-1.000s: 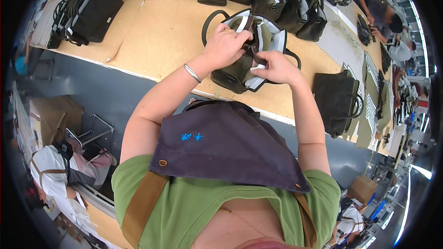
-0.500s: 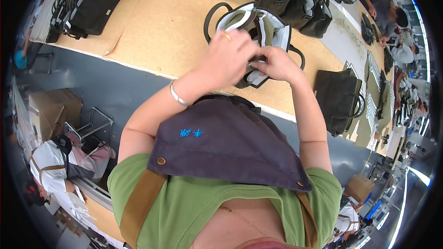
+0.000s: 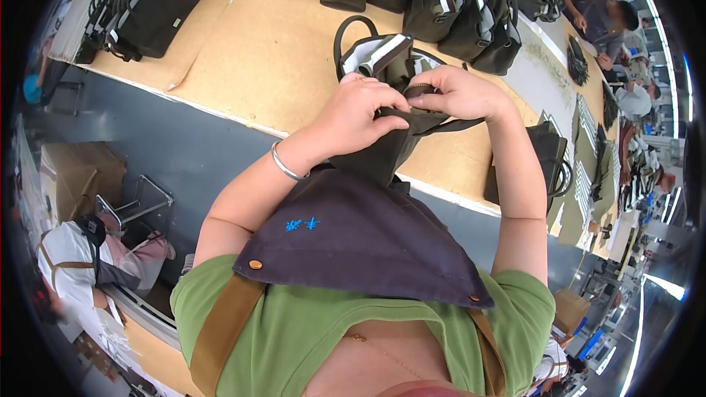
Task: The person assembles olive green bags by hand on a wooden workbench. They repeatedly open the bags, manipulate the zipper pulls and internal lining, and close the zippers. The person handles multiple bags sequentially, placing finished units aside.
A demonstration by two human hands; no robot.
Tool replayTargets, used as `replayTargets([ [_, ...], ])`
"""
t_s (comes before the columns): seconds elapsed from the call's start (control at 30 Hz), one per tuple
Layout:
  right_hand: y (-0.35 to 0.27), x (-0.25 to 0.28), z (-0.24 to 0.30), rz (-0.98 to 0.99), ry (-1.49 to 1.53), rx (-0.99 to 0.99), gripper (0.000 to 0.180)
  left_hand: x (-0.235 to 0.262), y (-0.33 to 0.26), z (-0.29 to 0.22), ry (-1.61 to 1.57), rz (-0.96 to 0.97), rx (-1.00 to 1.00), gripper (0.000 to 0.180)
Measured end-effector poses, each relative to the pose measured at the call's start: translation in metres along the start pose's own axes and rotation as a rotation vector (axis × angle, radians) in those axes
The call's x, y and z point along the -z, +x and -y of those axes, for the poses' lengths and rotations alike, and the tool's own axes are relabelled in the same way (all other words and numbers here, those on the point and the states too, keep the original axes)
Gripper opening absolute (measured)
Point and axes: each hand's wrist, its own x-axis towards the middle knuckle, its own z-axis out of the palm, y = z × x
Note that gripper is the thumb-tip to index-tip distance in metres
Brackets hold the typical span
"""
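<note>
A dark handbag with a pale lining leans against my apron at the table's near edge, its mouth open upward. My left hand is closed on the near left part of the bag's rim, thumb outside. At the right side of the mouth, my right hand pinches a dark edge strip that looks like zipper tape. One looped handle stands up at the far left of the bag. Under my right wrist runs the other handle. The bag's bottom is partly hidden by my apron.
Several dark bags stand in rows along the far side of the tan table. More bags lie at the far left. Another bag sits at the right. A person works at the far right. Behind at left is a cardboard box.
The bag has come nearer and tilted against my apron. My left hand has moved from over the mouth to the near rim. My right hand has shifted slightly right along the mouth.
</note>
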Motion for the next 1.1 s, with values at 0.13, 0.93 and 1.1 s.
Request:
replayTargets([
  [0.13, 0.005, -0.005, -0.009, -0.066, 0.088, 0.062, 0.018, 0.006, -0.003, 0.002, 0.011, 0.012, 0.109, 0.015],
  [0.93, 0.016, 0.006, 0.013, 0.077, -0.065, 0.091, 0.02, 0.016, -0.004, 0.002, 0.012, 0.109, 0.215, 0.018],
  [1.1, 0.017, 0.006, 0.007, 0.081, -0.072, 0.059, 0.018, 0.012, -0.005, 0.001, 0.042, 0.075, 0.239, 0.018],
])
